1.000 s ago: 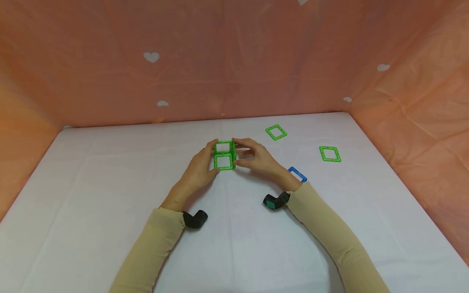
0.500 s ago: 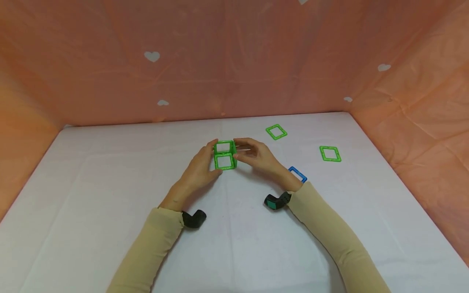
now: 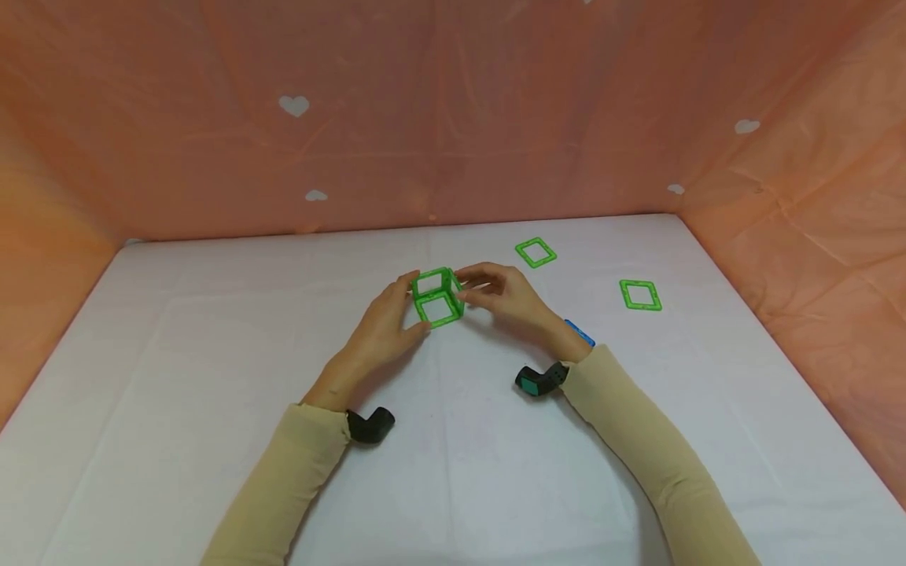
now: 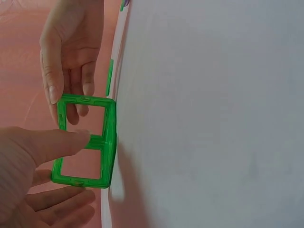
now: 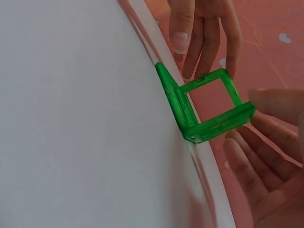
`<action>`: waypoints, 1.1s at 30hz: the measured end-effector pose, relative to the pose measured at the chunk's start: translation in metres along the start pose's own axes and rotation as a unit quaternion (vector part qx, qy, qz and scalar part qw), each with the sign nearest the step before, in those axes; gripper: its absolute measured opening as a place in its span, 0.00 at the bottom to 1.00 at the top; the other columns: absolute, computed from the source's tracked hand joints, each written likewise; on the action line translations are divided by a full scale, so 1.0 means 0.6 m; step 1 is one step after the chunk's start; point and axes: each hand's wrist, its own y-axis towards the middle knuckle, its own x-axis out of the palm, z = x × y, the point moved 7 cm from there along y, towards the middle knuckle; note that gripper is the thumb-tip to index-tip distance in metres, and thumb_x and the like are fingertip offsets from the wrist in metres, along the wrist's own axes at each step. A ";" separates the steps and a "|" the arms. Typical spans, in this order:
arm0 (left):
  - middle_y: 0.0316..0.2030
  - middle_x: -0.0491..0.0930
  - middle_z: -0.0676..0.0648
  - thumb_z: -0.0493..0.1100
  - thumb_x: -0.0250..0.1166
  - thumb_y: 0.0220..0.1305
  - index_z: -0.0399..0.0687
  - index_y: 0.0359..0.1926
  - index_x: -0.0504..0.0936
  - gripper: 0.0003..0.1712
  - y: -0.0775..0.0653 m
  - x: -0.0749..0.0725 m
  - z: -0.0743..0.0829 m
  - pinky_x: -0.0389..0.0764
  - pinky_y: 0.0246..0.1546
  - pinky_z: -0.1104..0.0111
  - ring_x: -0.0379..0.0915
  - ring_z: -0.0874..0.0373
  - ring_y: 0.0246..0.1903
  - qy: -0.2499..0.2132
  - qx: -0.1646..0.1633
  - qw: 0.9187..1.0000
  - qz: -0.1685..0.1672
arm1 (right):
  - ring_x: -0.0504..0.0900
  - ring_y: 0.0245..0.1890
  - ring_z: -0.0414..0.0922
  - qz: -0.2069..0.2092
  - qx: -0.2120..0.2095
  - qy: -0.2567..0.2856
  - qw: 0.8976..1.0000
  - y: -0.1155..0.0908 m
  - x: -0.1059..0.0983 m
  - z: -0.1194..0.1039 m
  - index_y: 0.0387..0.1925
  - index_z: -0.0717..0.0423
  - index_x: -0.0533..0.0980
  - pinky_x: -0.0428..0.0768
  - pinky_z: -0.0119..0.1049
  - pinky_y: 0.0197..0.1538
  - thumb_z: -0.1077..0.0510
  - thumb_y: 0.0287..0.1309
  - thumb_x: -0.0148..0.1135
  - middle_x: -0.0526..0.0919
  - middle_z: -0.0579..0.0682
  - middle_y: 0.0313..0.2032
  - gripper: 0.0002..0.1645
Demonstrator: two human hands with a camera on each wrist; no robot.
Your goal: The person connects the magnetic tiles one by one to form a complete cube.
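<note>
Several square green magnetic tiles are joined into an open corner shape [image 3: 436, 297]. One tile lies low, with others upright at its back and right side. My right hand [image 3: 511, 295] pinches the right upright tile [image 5: 221, 122], thumb on its edge and fingers on the outer side. At the left, my left hand [image 3: 385, 322] has its fingers reaching to the back left corner and its thumb near the front edge. Those left fingers look fairly straight. In the left wrist view, the left thumb [image 4: 61, 145] passes in front of the tiles, and part of the shape is hidden.
Two loose green tiles lie flat toward the back right, one farther back [image 3: 535, 252] and one nearer the right edge [image 3: 640, 295]. A blue tile [image 3: 580, 332] is partly hidden by the right wrist. An orange cloth wall [image 3: 495, 173] stands behind the white table [image 3: 453, 472].
The joined green tiles have turned, their front swinging to the right. My right hand has shifted slightly right with them and covers more of the blue tile. The left hand has barely moved.
</note>
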 end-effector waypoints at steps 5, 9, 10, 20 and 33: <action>0.60 0.69 0.32 0.39 0.66 0.60 0.36 0.70 0.55 0.42 0.000 -0.003 0.002 0.65 0.63 0.47 0.65 0.39 0.62 0.001 0.003 1.000 0.005 | 0.83 0.42 0.51 0.001 -0.001 -0.007 1.000 0.002 -0.004 0.000 0.54 0.64 0.76 0.82 0.36 0.44 0.63 0.60 0.64 0.82 0.61 0.48 0.20; 0.59 0.70 0.32 0.39 0.65 0.62 0.35 0.69 0.56 0.40 -0.002 -0.004 0.003 0.66 0.62 0.47 0.66 0.39 0.61 0.002 0.004 1.000 0.007 | 0.83 0.39 0.49 0.001 -0.009 -0.015 1.000 0.003 -0.006 0.000 0.54 0.64 0.76 0.81 0.35 0.43 0.64 0.60 0.63 0.83 0.61 0.45 0.20; 0.59 0.70 0.32 0.39 0.64 0.62 0.35 0.69 0.56 0.39 -0.003 -0.005 0.003 0.67 0.62 0.47 0.67 0.39 0.60 0.002 0.004 1.000 0.008 | 0.83 0.39 0.49 0.000 -0.011 -0.012 1.000 0.003 -0.006 0.000 0.54 0.64 0.76 0.82 0.36 0.43 0.64 0.61 0.62 0.83 0.61 0.45 0.19; 0.51 0.78 0.33 0.39 0.62 0.64 0.38 0.65 0.64 0.30 -0.010 -0.014 0.002 0.73 0.55 0.48 0.74 0.41 0.53 -0.003 0.011 1.000 0.028 | 0.83 0.39 0.53 0.007 -0.039 0.016 0.999 0.010 -0.005 0.001 0.52 0.66 0.77 0.83 0.42 0.40 0.66 0.63 0.58 0.82 0.65 0.48 0.16; 0.38 0.83 0.39 0.40 0.56 0.70 0.38 0.65 0.65 0.25 -0.007 -0.009 0.016 0.78 0.44 0.52 0.80 0.44 0.43 0.009 0.028 0.999 0.034 | 0.80 0.36 0.48 0.057 -0.006 0.016 0.998 0.016 -0.006 0.017 0.50 0.62 0.80 0.78 0.33 0.39 0.60 0.66 0.57 0.84 0.60 0.47 0.14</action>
